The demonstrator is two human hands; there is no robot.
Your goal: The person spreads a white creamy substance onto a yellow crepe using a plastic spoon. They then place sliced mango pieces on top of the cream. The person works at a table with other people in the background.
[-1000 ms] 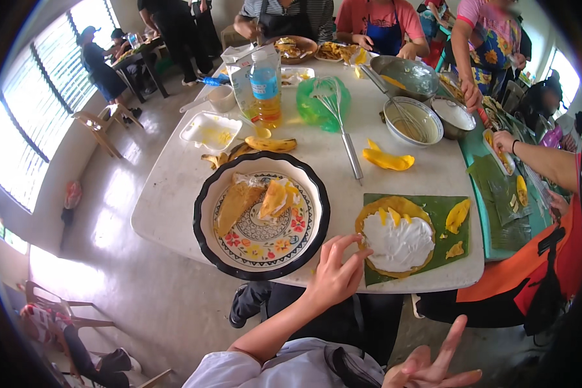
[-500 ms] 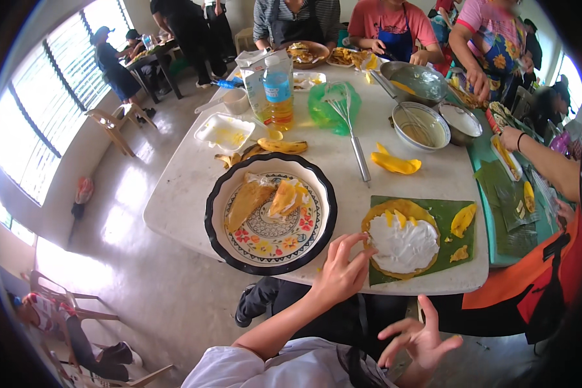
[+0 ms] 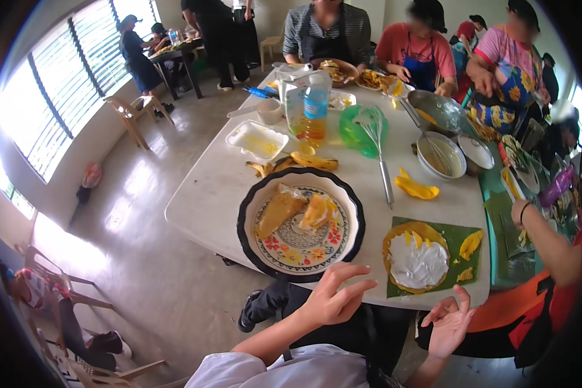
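Left hand (image 3: 333,299) and right hand (image 3: 449,320) hang released, fingers spread, holding nothing, off the white table's (image 3: 207,194) near edge, nearest the round black-rimmed floral plate (image 3: 301,223) bearing 2 wrapped yellow packets (image 3: 279,211).

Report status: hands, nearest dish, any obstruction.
Left hand open, empty, at table edge. Right hand open, empty, below it. Round black-rimmed floral plate nearest, untouched. Nothing between.

A black-rimmed, flower-patterned plate (image 3: 301,223) sits on the white table (image 3: 204,194) beside a green leaf (image 3: 456,236).
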